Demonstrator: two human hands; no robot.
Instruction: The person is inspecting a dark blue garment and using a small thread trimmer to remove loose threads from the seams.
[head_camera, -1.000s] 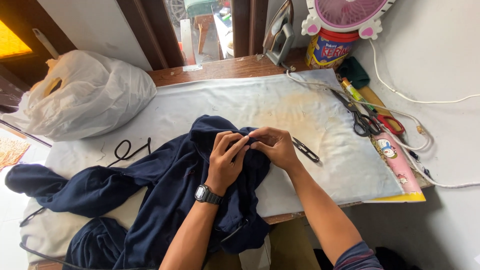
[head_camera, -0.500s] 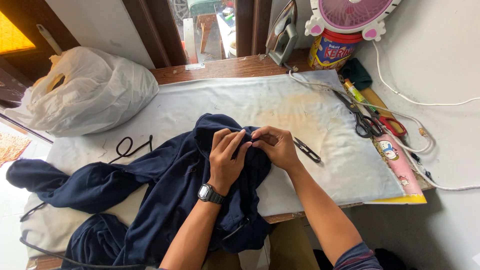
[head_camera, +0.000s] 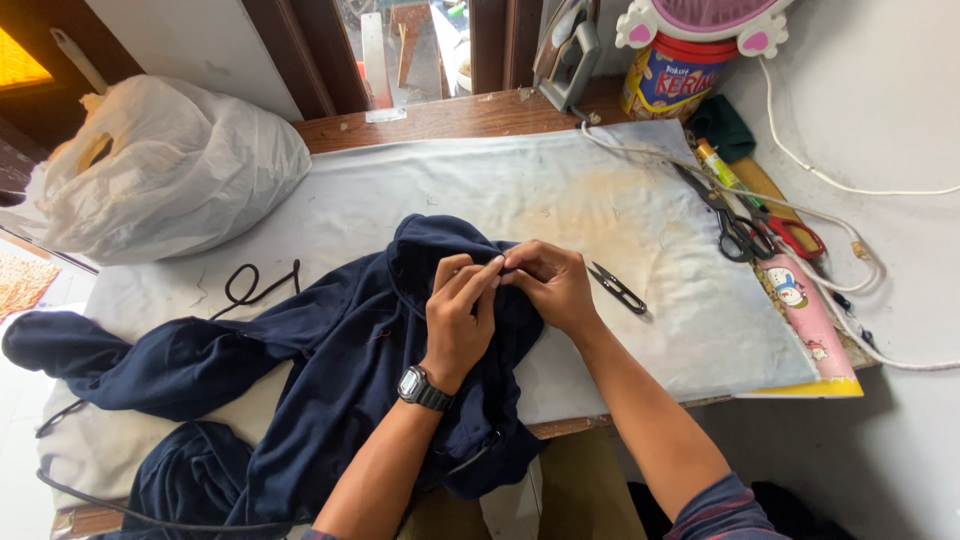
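A dark navy garment (head_camera: 330, 360) lies bunched across the padded white table cover (head_camera: 560, 200), one sleeve trailing off to the left. My left hand (head_camera: 458, 320), with a black wristwatch (head_camera: 420, 388) on its wrist, pinches a fold of the fabric near the top of the garment. My right hand (head_camera: 548, 283) meets it fingertip to fingertip and pinches the same fold. A small black thread snipper (head_camera: 615, 288) lies on the cover just right of my right hand, not held.
A full white plastic bag (head_camera: 160, 170) sits at the back left. Large black scissors (head_camera: 728, 222), red-handled scissors (head_camera: 795, 235), a marker and white cables lie along the right edge. An iron (head_camera: 568, 50), a tin and a small fan stand at the back. A black cord (head_camera: 250, 285) lies left.
The view has shifted slightly. Both hands stay pinched on the same fold of the garment with only small finger movements.
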